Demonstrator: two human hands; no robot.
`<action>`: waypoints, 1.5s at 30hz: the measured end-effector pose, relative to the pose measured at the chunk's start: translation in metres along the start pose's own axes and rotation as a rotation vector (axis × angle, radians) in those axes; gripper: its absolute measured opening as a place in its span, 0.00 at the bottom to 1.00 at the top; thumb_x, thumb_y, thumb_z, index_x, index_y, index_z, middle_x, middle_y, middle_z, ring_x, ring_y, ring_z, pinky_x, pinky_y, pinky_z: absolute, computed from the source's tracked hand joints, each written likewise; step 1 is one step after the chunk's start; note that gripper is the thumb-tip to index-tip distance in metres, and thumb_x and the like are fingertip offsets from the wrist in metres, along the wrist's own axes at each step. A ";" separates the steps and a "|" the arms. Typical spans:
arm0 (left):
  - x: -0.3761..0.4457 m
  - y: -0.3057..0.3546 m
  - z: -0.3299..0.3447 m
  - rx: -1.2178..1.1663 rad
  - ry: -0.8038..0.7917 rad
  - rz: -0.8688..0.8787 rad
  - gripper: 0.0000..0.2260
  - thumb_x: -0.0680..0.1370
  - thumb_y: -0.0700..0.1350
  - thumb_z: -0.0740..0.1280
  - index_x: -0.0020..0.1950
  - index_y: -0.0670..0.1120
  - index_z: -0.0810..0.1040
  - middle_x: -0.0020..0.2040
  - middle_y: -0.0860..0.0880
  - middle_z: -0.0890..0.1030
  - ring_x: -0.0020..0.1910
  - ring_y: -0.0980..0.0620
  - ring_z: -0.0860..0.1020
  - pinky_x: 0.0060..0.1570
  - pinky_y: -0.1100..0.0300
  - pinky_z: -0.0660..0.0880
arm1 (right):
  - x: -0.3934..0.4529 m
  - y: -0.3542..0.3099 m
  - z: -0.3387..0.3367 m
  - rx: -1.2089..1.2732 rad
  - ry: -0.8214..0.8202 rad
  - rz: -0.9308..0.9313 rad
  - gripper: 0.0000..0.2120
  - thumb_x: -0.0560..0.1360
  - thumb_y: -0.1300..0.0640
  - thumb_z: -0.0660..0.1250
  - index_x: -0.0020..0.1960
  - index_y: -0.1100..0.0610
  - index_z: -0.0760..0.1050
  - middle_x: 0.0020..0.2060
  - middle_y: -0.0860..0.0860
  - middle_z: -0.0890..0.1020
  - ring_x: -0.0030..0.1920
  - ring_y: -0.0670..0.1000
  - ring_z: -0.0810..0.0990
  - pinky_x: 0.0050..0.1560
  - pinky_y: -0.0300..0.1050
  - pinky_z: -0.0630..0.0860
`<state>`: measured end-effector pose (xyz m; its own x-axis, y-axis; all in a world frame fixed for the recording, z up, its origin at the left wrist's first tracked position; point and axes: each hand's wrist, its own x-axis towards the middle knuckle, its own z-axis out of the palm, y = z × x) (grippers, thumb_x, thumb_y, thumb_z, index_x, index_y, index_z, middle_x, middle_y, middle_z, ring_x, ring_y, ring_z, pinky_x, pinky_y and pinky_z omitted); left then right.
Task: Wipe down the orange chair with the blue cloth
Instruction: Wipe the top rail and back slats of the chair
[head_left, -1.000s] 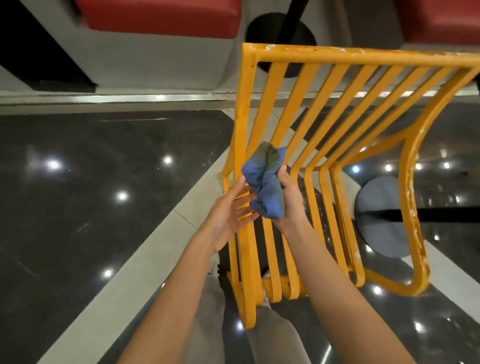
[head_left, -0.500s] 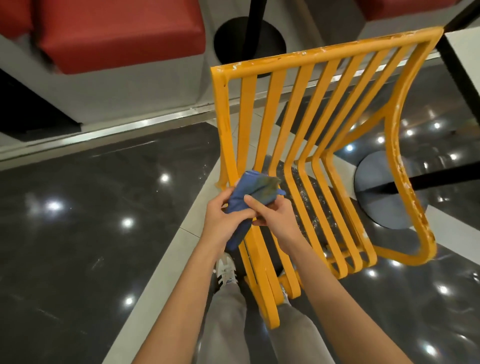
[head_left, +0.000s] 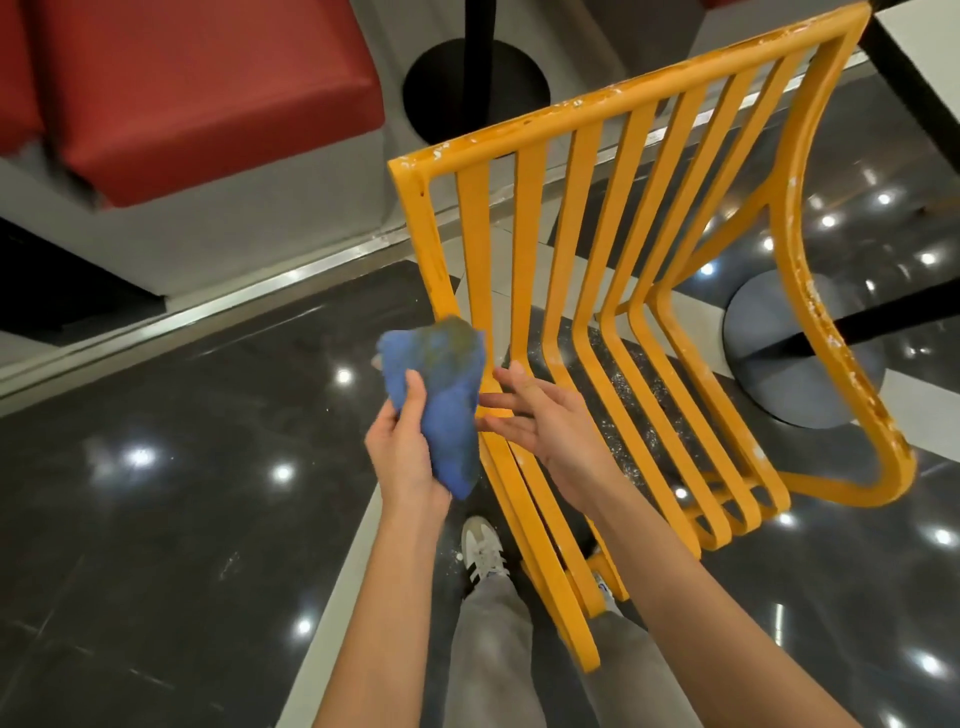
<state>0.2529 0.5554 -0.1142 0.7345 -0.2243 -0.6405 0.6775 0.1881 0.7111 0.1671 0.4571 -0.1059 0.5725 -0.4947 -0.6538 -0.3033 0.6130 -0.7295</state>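
Blue cloth (head_left: 441, 395): bunched into a wad that is gripped in the left hand, held up in the air just left of the chair's left rail; a greenish-brown soiled patch is seen on its upper part.
Left hand (head_left: 405, 457): seen with the thumb laid across the near face of the cloth and the fingers curled round its far side, so the wad is clasped firmly.
Right hand (head_left: 545, 421): held palm up just right of the cloth, with the fingers spread and nearly straight; nothing is held in it, and whether the fingertips touch the cloth cannot be told.
Orange chair (head_left: 613, 291): made of slatted metal, seen from above, with its top rail at the far side and the slats running near and downward; white chips are shown in the paint along the top rail and the right frame.
Floor (head_left: 182, 493): dark polished tile, crossed by a pale strip, with ceiling lights reflected in it.
Red seat (head_left: 208, 88): placed at the far left on a grey base.
Shoe (head_left: 483, 551): white with dark stripes, seen beside the chair's near end.
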 end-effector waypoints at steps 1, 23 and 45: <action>0.001 0.004 0.002 -0.053 0.033 0.076 0.06 0.80 0.44 0.67 0.48 0.45 0.83 0.46 0.47 0.86 0.48 0.48 0.83 0.50 0.52 0.80 | 0.000 0.006 -0.004 -0.015 0.076 0.001 0.17 0.81 0.46 0.63 0.63 0.56 0.78 0.53 0.55 0.85 0.48 0.52 0.87 0.55 0.45 0.82; 0.111 0.001 0.053 0.513 -0.175 0.767 0.07 0.79 0.36 0.65 0.53 0.32 0.76 0.47 0.39 0.81 0.51 0.48 0.80 0.54 0.51 0.77 | 0.053 0.092 0.012 -1.426 -0.034 -0.521 0.43 0.70 0.79 0.47 0.79 0.59 0.33 0.78 0.56 0.34 0.79 0.55 0.36 0.78 0.48 0.58; 0.138 0.024 0.091 0.631 -0.084 1.106 0.08 0.82 0.39 0.60 0.55 0.34 0.73 0.49 0.46 0.77 0.47 0.61 0.75 0.50 0.60 0.74 | 0.059 0.130 -0.005 -1.635 0.090 -0.724 0.38 0.69 0.70 0.39 0.79 0.63 0.42 0.79 0.59 0.40 0.79 0.57 0.33 0.77 0.53 0.56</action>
<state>0.3670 0.4420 -0.1587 0.8725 -0.3035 0.3829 -0.4444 -0.1673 0.8801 0.1576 0.5041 -0.2407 0.8987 -0.4238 -0.1125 -0.4384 -0.8635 -0.2492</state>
